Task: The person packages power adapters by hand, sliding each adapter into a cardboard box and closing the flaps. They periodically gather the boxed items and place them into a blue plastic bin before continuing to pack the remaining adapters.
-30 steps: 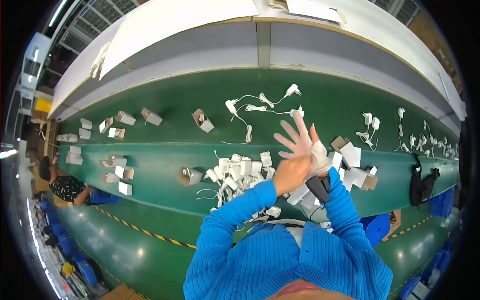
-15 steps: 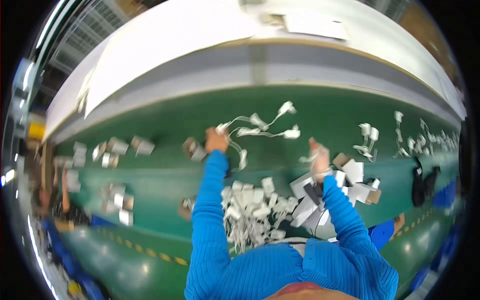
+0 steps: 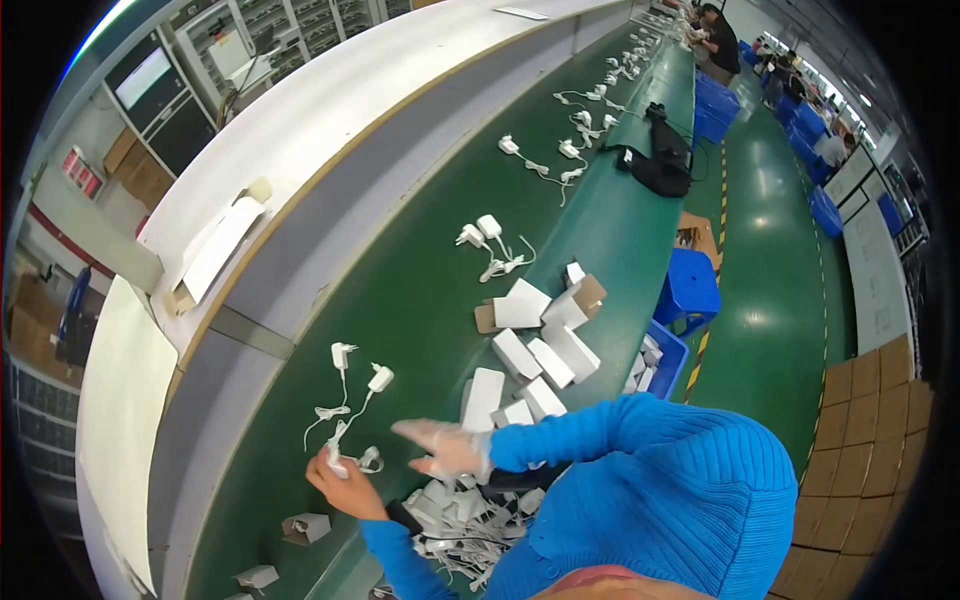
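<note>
My left hand [image 3: 343, 487] is closed on the bundled cord of a white charger, over the green conveyor belt [image 3: 400, 310]. That charger's plug head [image 3: 380, 377] lies ahead of the hand on the belt. A second white charger [image 3: 343, 356] rests just left of it, its cord trailing back near my fingers. My right hand [image 3: 447, 447], in a thin clear glove, hovers open beside them with thumb and fingers apart and nothing in it. Under and behind my right wrist lies a heap of white chargers [image 3: 470, 520] with tangled cords.
Open white boxes [image 3: 530, 350] are piled right of my hands. More chargers [image 3: 490, 240] lie farther up the belt, near a black cloth-like item [image 3: 655, 165]. A blue stool [image 3: 690, 290] and a blue bin [image 3: 665, 360] stand beside the belt. Small boxes [image 3: 305, 528] sit at lower left.
The view has swung to the right, along the belt. My left hand still grips a charger cord. My right hand has come closer to my left, and its fingers are spread.
</note>
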Action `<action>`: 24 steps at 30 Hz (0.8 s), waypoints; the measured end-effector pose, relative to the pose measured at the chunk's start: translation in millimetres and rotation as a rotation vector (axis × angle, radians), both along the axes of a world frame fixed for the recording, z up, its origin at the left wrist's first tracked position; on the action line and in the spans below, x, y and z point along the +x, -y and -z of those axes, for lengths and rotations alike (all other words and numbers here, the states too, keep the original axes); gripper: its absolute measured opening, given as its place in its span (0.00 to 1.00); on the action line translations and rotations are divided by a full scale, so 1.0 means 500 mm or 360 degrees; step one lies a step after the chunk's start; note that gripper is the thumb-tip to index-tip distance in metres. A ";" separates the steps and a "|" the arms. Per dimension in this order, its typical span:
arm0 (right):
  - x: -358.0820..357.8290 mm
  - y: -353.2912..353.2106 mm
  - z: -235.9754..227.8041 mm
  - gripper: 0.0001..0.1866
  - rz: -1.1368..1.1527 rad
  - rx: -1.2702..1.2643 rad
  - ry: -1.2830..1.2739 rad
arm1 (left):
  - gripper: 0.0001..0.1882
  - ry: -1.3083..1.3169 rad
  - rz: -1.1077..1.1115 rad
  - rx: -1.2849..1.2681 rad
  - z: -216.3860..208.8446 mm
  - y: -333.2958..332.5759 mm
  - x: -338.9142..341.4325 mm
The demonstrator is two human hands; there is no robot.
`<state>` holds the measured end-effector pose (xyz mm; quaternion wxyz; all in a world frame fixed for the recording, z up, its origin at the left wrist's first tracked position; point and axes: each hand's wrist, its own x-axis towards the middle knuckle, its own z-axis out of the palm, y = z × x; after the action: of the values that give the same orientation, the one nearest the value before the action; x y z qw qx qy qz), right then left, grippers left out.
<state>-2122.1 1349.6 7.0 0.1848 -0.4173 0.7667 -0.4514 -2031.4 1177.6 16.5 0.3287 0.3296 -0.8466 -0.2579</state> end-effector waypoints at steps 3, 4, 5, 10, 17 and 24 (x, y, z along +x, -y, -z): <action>0.057 0.021 0.013 0.30 -0.0163 -0.0230 0.0290 | 0.18 -0.0188 0.0212 0.0307 -0.063 -0.121 -0.003; 0.068 0.011 0.010 0.30 -0.0208 -0.0274 0.0674 | 0.18 -0.0185 0.0208 0.0300 -0.071 -0.161 -0.005; 0.080 0.002 0.005 0.30 -0.0256 -0.0319 0.1062 | 0.19 -0.0445 0.0378 0.0688 -0.080 -0.198 -0.006; 0.038 -0.113 -0.027 0.27 -0.0590 0.0373 0.1183 | 0.23 -0.0092 0.0605 0.0631 -0.083 -0.299 0.015; 0.026 -0.237 0.003 0.25 0.0011 0.0144 0.0011 | 0.22 -0.0211 0.0726 0.0669 -0.037 -0.414 0.037; -0.084 -0.278 -0.003 0.19 0.0242 -0.0673 0.1913 | 0.32 0.0355 0.1346 0.2991 0.100 -0.398 0.086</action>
<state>-2164.2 1488.7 8.3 0.4637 -0.0634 0.4512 -0.7599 -1988.6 1376.6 -33.4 -0.2588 0.1508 -0.3760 -0.8769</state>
